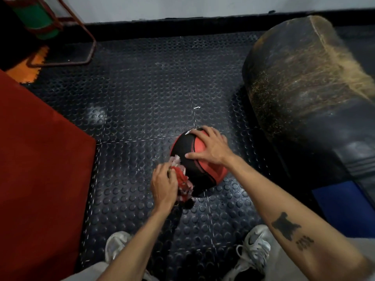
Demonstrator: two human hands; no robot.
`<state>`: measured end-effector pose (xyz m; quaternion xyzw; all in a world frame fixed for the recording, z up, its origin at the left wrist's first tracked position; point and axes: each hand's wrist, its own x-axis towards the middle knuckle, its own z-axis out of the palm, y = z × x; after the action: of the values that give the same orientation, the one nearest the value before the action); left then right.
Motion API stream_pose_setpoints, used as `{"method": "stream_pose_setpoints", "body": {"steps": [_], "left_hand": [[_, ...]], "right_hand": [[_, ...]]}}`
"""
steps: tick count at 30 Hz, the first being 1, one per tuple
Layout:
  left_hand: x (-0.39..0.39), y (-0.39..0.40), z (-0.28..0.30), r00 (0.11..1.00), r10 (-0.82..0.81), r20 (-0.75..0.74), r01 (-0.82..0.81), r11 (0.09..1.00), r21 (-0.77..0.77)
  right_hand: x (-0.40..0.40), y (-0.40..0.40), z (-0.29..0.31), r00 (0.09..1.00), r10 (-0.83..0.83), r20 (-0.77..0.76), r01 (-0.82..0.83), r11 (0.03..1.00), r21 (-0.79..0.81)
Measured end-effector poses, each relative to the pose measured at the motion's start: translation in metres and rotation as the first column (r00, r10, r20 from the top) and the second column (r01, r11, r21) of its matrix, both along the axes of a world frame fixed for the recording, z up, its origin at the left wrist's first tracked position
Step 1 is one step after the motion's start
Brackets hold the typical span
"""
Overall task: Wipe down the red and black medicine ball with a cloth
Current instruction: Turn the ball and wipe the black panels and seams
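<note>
One round red and black medicine ball [199, 159], one crumpled red and white cloth [182, 179], two bare hands, left [163, 184] and right [211, 146], two white sneakers [254, 247], one worn black punching bag [304, 82], one red mat [36, 159].

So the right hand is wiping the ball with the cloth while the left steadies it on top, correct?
Swapped. The head view shows the left hand holding the cloth against the ball, while the right hand steadies it on top.

My studded black rubber floor [142, 94] carries the medicine ball [199, 165] at centre, a worn punching bag [308, 94] at two o'clock, a red mat [36, 159] at nine.
</note>
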<state>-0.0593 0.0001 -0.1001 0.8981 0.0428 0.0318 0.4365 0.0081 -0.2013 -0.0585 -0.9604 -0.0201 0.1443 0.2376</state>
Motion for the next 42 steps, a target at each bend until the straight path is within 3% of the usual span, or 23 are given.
{"method": "stream_pose_setpoints", "body": {"steps": [4,6,7,9,11,13,15,16,18,19,20,21,24,25,27,29,30,32,34,36,38,42], "left_hand": [[0.034,0.012,0.029,0.967,0.242,0.080,-0.238,0.969,-0.061],[0.063,0.016,0.046,0.959,0.260,0.110,-0.254,0.965,-0.065],[0.079,0.018,0.054,0.966,0.234,0.111,-0.227,0.971,-0.070],[0.104,0.017,0.069,0.991,0.112,0.079,-0.105,0.990,-0.090],[0.109,0.011,0.073,0.998,-0.010,0.058,0.014,0.997,-0.070],[0.100,0.001,0.070,0.998,-0.048,0.041,0.051,0.995,-0.082],[0.085,-0.008,0.070,1.000,0.003,0.015,0.000,0.980,-0.199],[0.082,-0.010,0.073,0.999,0.049,-0.023,-0.054,0.942,-0.333],[0.081,-0.009,0.083,0.982,0.113,-0.148,-0.182,0.758,-0.626],[0.080,-0.006,0.086,0.976,0.109,-0.190,-0.213,0.666,-0.715],[0.078,-0.003,0.084,0.973,0.099,-0.210,-0.224,0.631,-0.742],[0.072,0.000,0.083,0.973,0.103,-0.209,-0.225,0.650,-0.726],[0.049,0.001,0.066,0.986,0.117,-0.117,-0.162,0.824,-0.542],[0.043,-0.002,0.061,0.995,0.052,-0.090,-0.088,0.881,-0.464],[0.036,-0.004,0.048,0.979,-0.159,-0.131,0.128,0.967,-0.222],[0.034,0.002,0.035,0.933,-0.320,-0.166,0.336,0.938,0.079],[0.034,0.008,0.032,0.919,-0.360,-0.164,0.382,0.914,0.134],[0.041,0.016,0.038,0.913,-0.358,-0.198,0.378,0.922,0.079],[0.050,0.018,0.045,0.891,-0.324,-0.319,0.351,0.936,0.028],[0.053,0.017,0.047,0.867,-0.304,-0.395,0.368,0.925,0.095],[0.049,0.019,0.041,0.856,-0.291,-0.428,0.391,0.905,0.166],[0.052,0.038,0.033,0.844,-0.283,-0.456,0.396,0.902,0.173]], "right_hand": [[0.034,-0.002,0.011,0.976,0.193,-0.105,-0.196,0.980,-0.022],[0.040,0.014,0.021,0.949,0.286,-0.133,-0.292,0.956,-0.026],[0.039,0.022,0.022,0.955,0.282,-0.095,-0.279,0.959,0.050],[0.027,0.037,0.017,0.997,0.050,0.063,-0.069,0.934,0.352],[0.009,0.053,0.013,0.947,-0.294,0.126,0.160,0.777,0.609],[-0.006,0.071,0.013,0.918,-0.383,0.105,0.205,0.684,0.700],[-0.013,0.086,0.017,0.920,-0.383,0.080,0.212,0.660,0.720],[-0.013,0.090,0.019,0.914,-0.402,0.063,0.233,0.645,0.727],[-0.009,0.095,0.021,0.908,-0.415,0.064,0.247,0.652,0.717],[-0.005,0.096,0.021,0.908,-0.414,0.063,0.247,0.650,0.719],[-0.001,0.096,0.019,0.910,-0.413,0.041,0.244,0.614,0.751],[0.003,0.097,0.020,0.906,-0.422,-0.035,0.278,0.531,0.801],[0.016,0.096,0.032,0.805,-0.453,-0.384,0.462,0.072,0.884],[0.019,0.091,0.038,0.765,-0.456,-0.454,0.500,-0.023,0.865],[0.021,0.074,0.047,0.700,-0.524,-0.485,0.510,-0.108,0.854],[0.019,0.049,0.054,0.636,-0.653,-0.411,0.499,-0.059,0.865],[0.017,0.033,0.054,0.607,-0.727,-0.320,0.510,0.048,0.859],[0.005,0.008,0.051,0.594,-0.803,-0.036,0.556,0.378,0.740],[-0.007,0.007,0.039,0.662,-0.725,0.191,0.517,0.626,0.583],[-0.017,0.026,0.012,0.812,-0.532,0.241,0.363,0.783,0.505],[-0.032,0.051,-0.009,0.890,-0.407,0.208,0.280,0.844,0.457],[-0.084,0.086,-0.019,0.799,-0.464,0.383,0.299,0.859,0.416]]}}
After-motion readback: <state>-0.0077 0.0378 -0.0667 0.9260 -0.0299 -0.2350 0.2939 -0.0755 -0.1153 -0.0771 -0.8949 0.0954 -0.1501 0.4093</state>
